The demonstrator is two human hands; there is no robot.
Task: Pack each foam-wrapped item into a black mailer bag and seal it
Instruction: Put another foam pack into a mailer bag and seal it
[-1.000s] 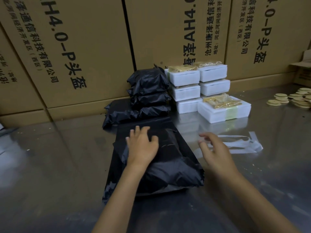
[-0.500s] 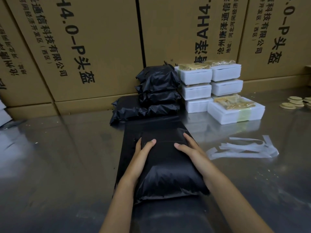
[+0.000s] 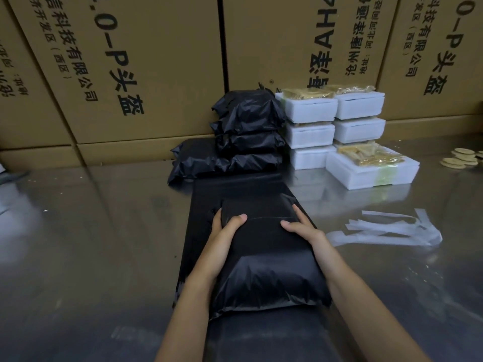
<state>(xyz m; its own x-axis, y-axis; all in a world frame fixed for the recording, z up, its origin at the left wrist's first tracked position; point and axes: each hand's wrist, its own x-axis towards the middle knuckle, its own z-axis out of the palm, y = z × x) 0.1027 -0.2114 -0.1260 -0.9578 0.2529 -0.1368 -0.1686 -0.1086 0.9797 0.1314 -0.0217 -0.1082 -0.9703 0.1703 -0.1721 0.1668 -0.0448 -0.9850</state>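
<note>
A filled black mailer bag (image 3: 264,259) lies in front of me on a flat stack of empty black bags (image 3: 235,186). My left hand (image 3: 226,231) grips its left side, thumb on top and fingers down the edge. On the opposite side my right hand (image 3: 304,229) holds it the same way. Behind it sits a pile of packed black bags (image 3: 245,134). White foam-wrapped items (image 3: 334,126) are stacked to the right of that pile, and one more (image 3: 371,168) lies in front of them.
Large cardboard cartons (image 3: 146,64) form a wall at the back. White peeled-off strips (image 3: 386,231) lie on the shiny metal table (image 3: 91,231) to my right. Several pale round discs (image 3: 462,159) sit at the far right edge.
My left hand has slid from the top of the bag to its left side. The right hand came in from the strips and took the right side. Both now clasp the bag.
</note>
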